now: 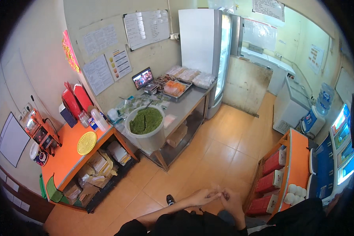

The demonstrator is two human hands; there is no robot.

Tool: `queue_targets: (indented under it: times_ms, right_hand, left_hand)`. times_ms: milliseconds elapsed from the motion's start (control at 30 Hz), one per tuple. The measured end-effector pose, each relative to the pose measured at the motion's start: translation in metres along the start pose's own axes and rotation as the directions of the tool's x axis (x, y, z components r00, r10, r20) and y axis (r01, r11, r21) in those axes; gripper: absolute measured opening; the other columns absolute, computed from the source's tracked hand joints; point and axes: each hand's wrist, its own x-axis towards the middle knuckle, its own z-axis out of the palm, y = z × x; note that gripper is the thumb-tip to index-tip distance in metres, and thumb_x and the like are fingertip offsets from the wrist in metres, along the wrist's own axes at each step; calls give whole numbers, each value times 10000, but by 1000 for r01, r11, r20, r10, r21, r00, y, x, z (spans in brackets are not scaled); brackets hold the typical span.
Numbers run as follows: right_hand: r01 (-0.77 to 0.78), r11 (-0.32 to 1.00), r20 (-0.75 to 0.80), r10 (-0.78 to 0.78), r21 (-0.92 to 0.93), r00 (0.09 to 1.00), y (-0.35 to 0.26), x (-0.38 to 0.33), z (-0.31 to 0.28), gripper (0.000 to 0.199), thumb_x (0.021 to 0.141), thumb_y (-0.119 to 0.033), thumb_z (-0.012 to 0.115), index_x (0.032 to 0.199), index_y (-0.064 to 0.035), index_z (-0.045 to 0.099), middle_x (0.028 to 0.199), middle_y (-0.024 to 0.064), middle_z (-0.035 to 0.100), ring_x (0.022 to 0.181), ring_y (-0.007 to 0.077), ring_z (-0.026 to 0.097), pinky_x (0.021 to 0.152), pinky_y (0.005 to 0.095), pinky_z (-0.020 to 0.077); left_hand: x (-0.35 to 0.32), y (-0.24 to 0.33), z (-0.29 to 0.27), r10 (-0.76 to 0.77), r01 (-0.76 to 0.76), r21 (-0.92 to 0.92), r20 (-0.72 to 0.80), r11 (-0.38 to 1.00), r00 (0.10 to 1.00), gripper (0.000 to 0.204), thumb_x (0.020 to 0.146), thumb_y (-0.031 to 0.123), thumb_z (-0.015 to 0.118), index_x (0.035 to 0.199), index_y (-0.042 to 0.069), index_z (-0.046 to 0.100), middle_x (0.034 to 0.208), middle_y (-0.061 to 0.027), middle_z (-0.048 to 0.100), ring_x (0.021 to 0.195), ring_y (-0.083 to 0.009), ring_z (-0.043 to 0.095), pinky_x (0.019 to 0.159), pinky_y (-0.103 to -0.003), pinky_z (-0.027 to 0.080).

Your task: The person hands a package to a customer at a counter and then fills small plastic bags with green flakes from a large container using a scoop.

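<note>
My left hand (203, 197) and my right hand (231, 200) meet in front of my body, low in the view. The fingers of both are curled and pinched together, almost touching. Something thin and see-through seems to show between the fingertips, too faint to name. Past my hands, a large whitish tub (150, 142) holds a heap of chopped green stuff (139, 122), with a dark handle sticking out. The tub stands on the near end of a metal table (185, 104), out of reach of both hands.
An orange counter (72, 155) at the left carries a yellow round lid (87, 142) and an orange machine (42, 131). A tray (177, 89) of packed food lies on the metal table. At right stand an orange shelf unit (296, 151) with red boxes and a chest freezer (291, 104).
</note>
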Motion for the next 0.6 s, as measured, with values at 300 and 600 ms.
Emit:
queue_targets:
  times_ms: [300,600]
  right_hand:
    - [-14,1000,139,10,26,990,-21,3,-3,153,910,-181,606,835,-52,637,647,78,610,567,163,589,543,300,454]
    - [-183,797,344,-33,575,938,7,-4,8,108,940,-127,572,897,-34,606,742,0,619,643,66,541,578,243,426]
  left_hand:
    - [16,-44,17,255,-276,-172,-134,946,958,438,1005,414,449,1061,27,647,774,-119,655,705,-186,608,681,-333,481]
    - [9,-39,0,375,-302,-480,62,824,925,412,1027,317,437,847,-11,609,792,-21,617,749,-106,556,713,-262,453]
